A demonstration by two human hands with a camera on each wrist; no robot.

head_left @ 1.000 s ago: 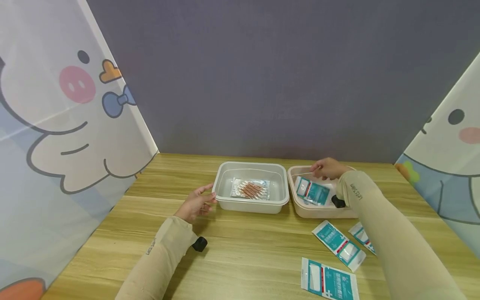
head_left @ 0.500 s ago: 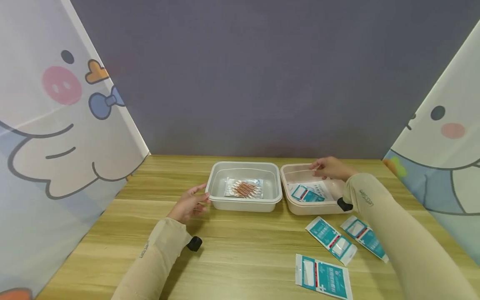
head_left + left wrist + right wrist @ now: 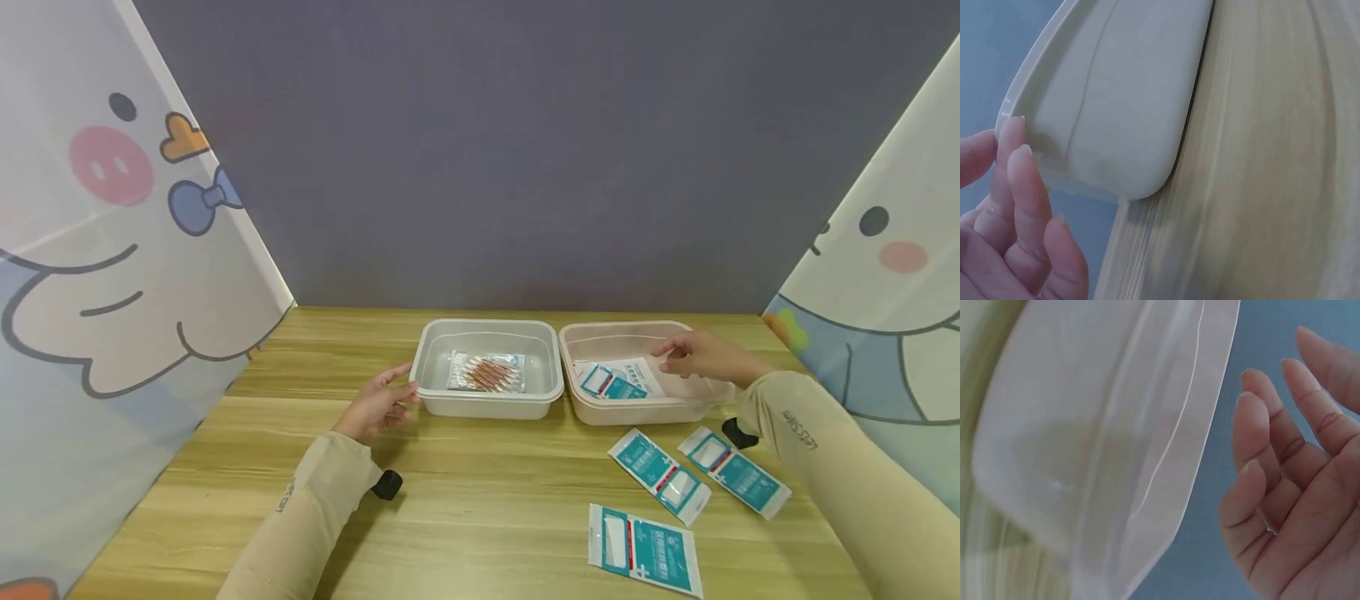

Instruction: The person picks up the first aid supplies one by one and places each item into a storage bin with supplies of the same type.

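At its front left corner, the white plastic box point(image 3: 491, 407) has its rim pinched between thumb and finger of my left hand point(image 3: 373, 407); the left wrist view shows the fingertips point(image 3: 1015, 128) at that rim. A clear bag of brown-and-white cotton swabs point(image 3: 487, 373) lies inside this box. Over the right side of the pale pink box point(image 3: 637, 412) hovers my right hand point(image 3: 712, 357), its fingers loosely bent and holding nothing. In the pink box, a teal-and-white packet point(image 3: 613, 383) lies with a white printed packet point(image 3: 643, 375). The right wrist view shows the fingers apart from the box wall point(image 3: 1054, 444).
Three teal-and-white flat packets lie on the wooden table point(image 3: 480, 508): a front packet point(image 3: 647, 552), a slanted packet point(image 3: 660, 477) and a right packet point(image 3: 735, 472). A grey panel point(image 3: 487, 167) stands behind the boxes, with cartoon-printed side panels point(image 3: 892, 333).
The teal packet in the pink box dropped lower, uncovering the white one. My right hand came away empty and moved right. My left hand stayed at the white box; the view shifted slightly.
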